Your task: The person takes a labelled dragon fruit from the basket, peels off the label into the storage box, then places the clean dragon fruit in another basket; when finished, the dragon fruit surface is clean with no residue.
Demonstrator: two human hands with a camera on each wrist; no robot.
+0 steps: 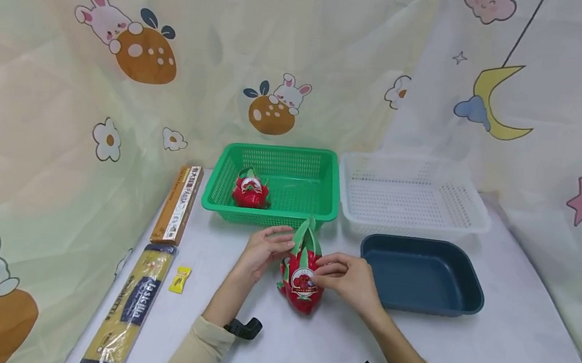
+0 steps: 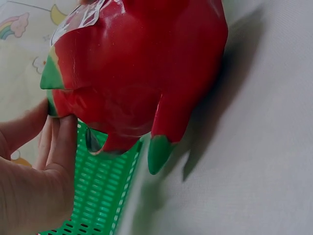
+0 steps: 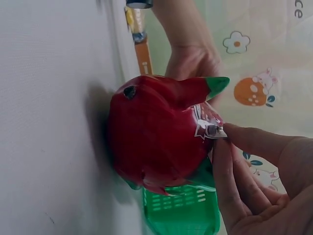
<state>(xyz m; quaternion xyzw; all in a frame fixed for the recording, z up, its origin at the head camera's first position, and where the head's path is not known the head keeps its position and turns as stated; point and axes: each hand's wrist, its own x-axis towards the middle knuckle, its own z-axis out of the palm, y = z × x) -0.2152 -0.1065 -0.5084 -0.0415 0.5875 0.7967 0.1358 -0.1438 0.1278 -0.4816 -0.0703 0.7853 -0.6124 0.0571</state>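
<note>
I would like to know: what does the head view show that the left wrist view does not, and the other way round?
Only the head view shows the white basket, blue tray, candy, pasta box and spaghetti pack.

Only the left wrist view shows a rainbow printed on the backdrop.

Both show the left hand at the red fruit, the green basket and part of the backdrop.

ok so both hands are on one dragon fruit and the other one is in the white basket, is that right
Not quite: the head view shows the other fruit in the green basket, not the white basket. The rest is right: the left hand and right hand are both on one dragon fruit.
</note>
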